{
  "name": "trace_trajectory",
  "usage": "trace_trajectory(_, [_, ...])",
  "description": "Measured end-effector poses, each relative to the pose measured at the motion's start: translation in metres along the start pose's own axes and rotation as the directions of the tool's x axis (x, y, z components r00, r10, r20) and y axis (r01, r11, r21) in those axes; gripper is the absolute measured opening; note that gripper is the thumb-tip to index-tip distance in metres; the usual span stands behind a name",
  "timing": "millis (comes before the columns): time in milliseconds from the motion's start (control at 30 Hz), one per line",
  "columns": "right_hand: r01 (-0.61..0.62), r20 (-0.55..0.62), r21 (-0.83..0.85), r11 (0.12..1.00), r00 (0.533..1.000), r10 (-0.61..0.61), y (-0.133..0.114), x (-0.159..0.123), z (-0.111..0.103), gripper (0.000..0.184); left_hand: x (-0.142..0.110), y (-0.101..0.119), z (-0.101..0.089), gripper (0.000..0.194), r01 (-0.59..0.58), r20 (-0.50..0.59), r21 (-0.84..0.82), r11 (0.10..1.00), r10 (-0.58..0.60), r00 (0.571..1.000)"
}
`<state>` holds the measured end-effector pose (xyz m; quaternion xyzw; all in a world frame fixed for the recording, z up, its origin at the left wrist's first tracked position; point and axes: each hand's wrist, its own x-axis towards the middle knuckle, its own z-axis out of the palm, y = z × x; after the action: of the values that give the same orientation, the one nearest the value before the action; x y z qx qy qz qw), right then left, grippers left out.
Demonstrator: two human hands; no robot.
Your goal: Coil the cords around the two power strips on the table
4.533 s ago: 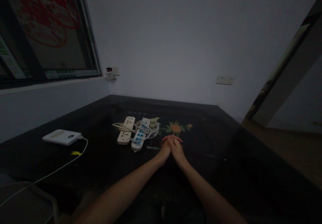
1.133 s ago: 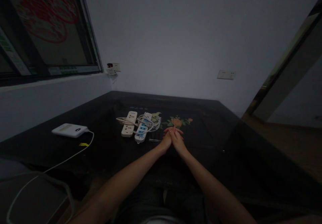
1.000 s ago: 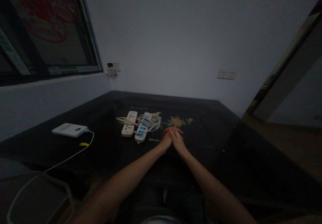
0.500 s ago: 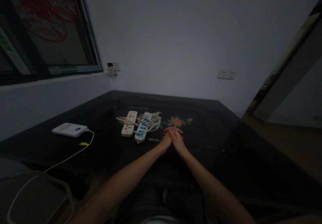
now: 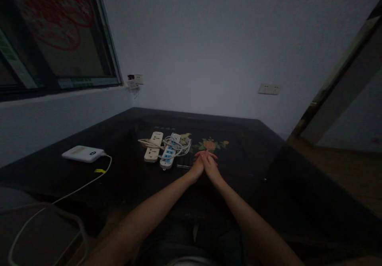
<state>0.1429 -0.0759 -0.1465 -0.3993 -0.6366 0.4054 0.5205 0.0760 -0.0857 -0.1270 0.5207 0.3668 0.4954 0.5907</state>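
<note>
My left hand and my right hand rest palm to palm on the dark glass table, fingers stretched forward and crossing a little at the tips. Neither hand holds anything. Just left of them lie two power strips side by side: a cream one and a white one with blue sockets. Their coiled cables lie over the far ends. A thin stick-like object lies between the strips and my left hand.
A white power bank with a white cable lies at the table's left. A flower print shows under the glass beyond my hands. Wall sockets sit on the back wall, a window at left.
Over the last 4.5 seconds the view has tilted slightly, so everything sits a little higher in frame. My hands have stayed pressed together in the same spot.
</note>
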Motion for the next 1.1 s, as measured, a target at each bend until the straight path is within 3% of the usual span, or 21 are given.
trace_trajectory(1100, [-0.032,0.012,0.015,0.999,0.999,0.032,-0.008,-0.001,-0.001,0.033,-0.004,0.005,0.001,0.039,-0.009,0.001,0.005,1.0,0.009,1.0])
